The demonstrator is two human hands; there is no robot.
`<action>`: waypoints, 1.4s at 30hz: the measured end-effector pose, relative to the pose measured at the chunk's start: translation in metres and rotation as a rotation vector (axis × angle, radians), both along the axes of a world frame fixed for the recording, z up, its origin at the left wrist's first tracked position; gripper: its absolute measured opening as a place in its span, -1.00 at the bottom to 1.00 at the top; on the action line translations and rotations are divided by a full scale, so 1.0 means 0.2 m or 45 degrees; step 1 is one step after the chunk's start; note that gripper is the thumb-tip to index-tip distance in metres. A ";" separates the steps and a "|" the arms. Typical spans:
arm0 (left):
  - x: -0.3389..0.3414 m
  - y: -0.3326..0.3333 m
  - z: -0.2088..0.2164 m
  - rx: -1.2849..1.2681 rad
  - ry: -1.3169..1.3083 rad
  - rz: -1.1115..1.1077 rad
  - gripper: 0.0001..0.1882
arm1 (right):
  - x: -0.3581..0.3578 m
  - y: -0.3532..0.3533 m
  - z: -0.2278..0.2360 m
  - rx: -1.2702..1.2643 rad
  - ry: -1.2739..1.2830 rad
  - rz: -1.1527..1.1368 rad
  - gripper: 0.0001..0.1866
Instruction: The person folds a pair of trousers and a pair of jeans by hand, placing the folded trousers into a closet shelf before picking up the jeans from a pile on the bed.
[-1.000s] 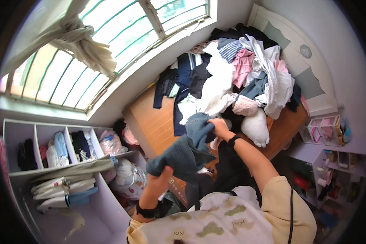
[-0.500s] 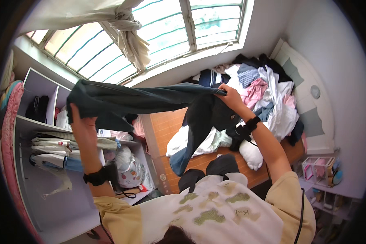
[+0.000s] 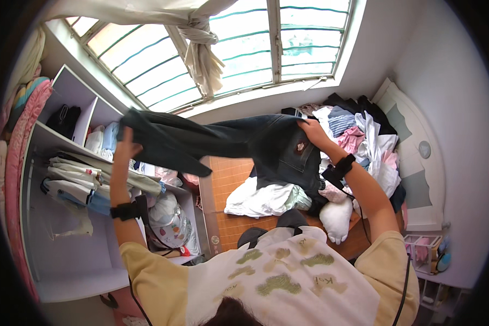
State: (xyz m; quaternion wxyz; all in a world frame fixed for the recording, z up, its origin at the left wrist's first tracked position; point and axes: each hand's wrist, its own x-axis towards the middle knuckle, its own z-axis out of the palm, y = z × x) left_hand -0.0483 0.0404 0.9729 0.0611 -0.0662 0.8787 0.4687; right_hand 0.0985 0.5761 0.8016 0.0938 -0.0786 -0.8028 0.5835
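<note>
A pair of dark jeans [image 3: 277, 146] hangs stretched sideways in the air between my two hands. At the far left my left hand [image 3: 127, 145] grips the leg ends, its fingers partly hidden by the cloth. My right hand [image 3: 313, 133] pinches the waistband corner at the right. A back pocket with a small pinkish-brown patch faces up near that hand. Beneath the jeans, a white garment [image 3: 263, 196] lies on the orange-brown mat [image 3: 225, 179].
A heap of mixed clothes [image 3: 358, 130] lies against the white headboard [image 3: 413, 141]. To the left stands an open wardrobe [image 3: 98, 271] with hanging clothes [image 3: 81, 182] and a stuffed clear bag [image 3: 171, 223]. A white plush toy [image 3: 337, 220] rests by my right forearm. A barred window [image 3: 244, 49] is ahead.
The jeans' hanging part has swung up and spread out to the right, showing the back pocket. Both hands keep their hold. The whole view has shifted slightly.
</note>
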 end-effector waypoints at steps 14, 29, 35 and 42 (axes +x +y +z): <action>0.82 0.97 -0.17 0.297 0.945 -1.155 -0.33 | -0.06 -0.62 0.63 -1.141 -0.680 0.276 -0.68; 0.57 1.03 0.11 0.293 1.036 -0.457 -0.84 | 0.62 -0.98 0.28 -0.134 -0.145 0.802 0.07; 0.62 1.06 0.16 0.202 1.023 -0.458 -0.84 | 0.51 -1.19 0.27 -0.378 0.117 0.730 -0.10; 0.56 0.93 0.15 0.289 0.994 -0.452 -0.81 | 0.36 -1.16 0.05 -0.346 0.100 0.337 -0.44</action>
